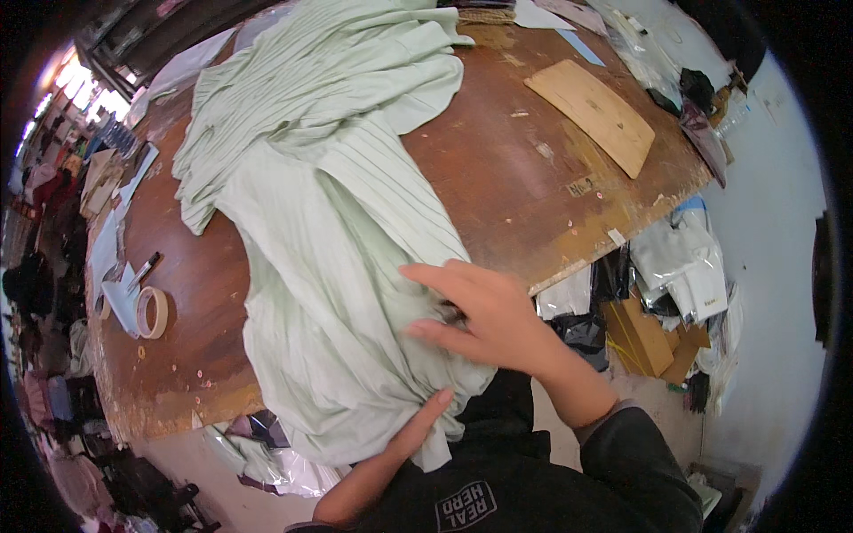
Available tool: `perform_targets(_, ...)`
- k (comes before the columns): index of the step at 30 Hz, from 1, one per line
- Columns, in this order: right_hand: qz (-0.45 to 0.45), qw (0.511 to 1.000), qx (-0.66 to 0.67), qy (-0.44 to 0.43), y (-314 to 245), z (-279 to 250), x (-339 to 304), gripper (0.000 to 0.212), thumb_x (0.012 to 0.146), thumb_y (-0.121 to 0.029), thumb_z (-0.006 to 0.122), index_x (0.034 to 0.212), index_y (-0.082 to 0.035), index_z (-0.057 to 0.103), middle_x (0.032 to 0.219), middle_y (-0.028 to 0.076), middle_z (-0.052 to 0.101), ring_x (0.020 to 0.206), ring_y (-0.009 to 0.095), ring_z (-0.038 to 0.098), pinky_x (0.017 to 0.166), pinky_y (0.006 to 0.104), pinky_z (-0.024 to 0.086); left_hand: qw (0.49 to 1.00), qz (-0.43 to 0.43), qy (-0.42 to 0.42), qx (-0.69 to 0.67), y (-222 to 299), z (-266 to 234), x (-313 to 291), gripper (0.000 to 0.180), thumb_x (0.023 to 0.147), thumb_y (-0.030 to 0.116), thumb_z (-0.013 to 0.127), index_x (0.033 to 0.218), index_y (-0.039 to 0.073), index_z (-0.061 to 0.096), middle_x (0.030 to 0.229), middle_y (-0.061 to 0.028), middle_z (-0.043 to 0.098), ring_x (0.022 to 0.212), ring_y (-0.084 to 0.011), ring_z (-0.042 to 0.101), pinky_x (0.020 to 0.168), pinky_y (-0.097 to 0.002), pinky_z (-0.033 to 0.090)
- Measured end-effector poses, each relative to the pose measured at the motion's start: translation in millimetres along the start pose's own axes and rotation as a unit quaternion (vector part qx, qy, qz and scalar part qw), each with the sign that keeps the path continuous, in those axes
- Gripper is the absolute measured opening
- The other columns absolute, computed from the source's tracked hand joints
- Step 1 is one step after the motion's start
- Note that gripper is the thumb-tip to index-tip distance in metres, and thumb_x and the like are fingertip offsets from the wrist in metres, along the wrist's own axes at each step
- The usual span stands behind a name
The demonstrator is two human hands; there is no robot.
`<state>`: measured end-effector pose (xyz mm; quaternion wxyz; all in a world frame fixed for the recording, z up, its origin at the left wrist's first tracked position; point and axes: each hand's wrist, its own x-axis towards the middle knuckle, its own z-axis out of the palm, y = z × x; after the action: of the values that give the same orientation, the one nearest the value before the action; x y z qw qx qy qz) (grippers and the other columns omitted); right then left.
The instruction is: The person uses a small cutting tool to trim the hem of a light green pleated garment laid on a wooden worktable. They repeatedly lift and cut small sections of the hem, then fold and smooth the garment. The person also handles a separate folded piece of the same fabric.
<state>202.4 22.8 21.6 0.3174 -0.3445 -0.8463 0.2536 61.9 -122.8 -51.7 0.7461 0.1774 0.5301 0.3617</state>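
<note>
We note a pale green garment of soft, finely pleated fabric (293,231) running from the top centre of the frame down to the lower centre. Its upper part lies over the broad, worn brown wooden counter (524,169); its lower end comes past the near edge to our body. We judge that the counter bears most of the weight, leaving the near end loose enough to handle.

Left hand (416,437), lower centre: it comes in from the bottom edge, thumb laid upward along the bunched cloth. Fingers are hidden; we read the pose as a pinch of fabric between thumb and fingers, probably to steady the gathers.

Right hand (484,311), right of centre: its forearm slants up from the lower right, elbow bent. Thumb and forefinger are spread apart, tips pointing left over the cloth. A small dark patch shows between them; we cannot tell what it is.

A tan ring-shaped roll of tape (163,318) at the left and a flat tan board (593,115) at the upper right lie clear of the fabric, presumably to keep it unobstructed.
</note>
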Motion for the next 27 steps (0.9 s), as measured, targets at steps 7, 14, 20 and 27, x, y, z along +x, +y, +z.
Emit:
perform_targets(7,0.005,0.981,0.027,-0.193,13.7,2.5,12.1,0.023,0.088,-0.029,0.067,0.092,-0.006,0.064,0.083,0.009,0.061,0.072,0.028,0.063,0.066,0.0371,0.049,0.998,-0.025,0.061,-0.021,-119.9,-105.1,-26.4,0.073,0.088,0.039,0.071,0.141,-0.002,0.042,0.148,-0.0141,0.039,0.137,-0.0245,0.034,0.116,-0.0342,0.024)
perform_targets(14,0.043,0.983,-0.038,-0.175,-15.5,4.5,19.0,0.032,0.09,-0.038,0.062,0.098,-0.008,0.064,0.092,0.009,0.062,0.085,0.03,0.064,0.073,0.0423,0.051,0.897,0.214,-0.018,0.386,44.3,-129.0,-174.7,0.053,0.091,0.028,0.066,0.133,-0.001,0.047,0.131,-0.013,0.054,0.122,-0.0242,0.048,0.107,-0.0351,0.034)
perform_targets(20,-0.027,0.969,-0.093,-0.227,0.4,2.8,1.5,0.029,0.087,-0.035,0.064,0.095,-0.007,0.063,0.086,0.013,0.064,0.082,0.034,0.064,0.071,0.0443,0.05,0.535,0.268,0.632,0.493,93.7,-252.5,-182.7,0.039,0.091,0.023,0.065,0.119,-0.001,0.055,0.117,-0.0124,0.06,0.11,-0.0235,0.055,0.098,-0.0345,0.041)
perform_targets(27,0.173,0.984,0.028,0.034,59.9,-48.2,-34.4,0.015,0.084,-0.012,0.064,0.095,-0.002,0.063,0.086,0.012,0.065,0.074,0.033,0.063,0.068,0.0392,0.05,0.861,0.355,0.297,0.209,25.7,-233.5,-271.4,0.021,0.091,0.013,0.058,0.107,0.0,0.059,0.108,-0.0115,0.063,0.107,-0.0219,0.057,0.094,-0.0361,0.045)
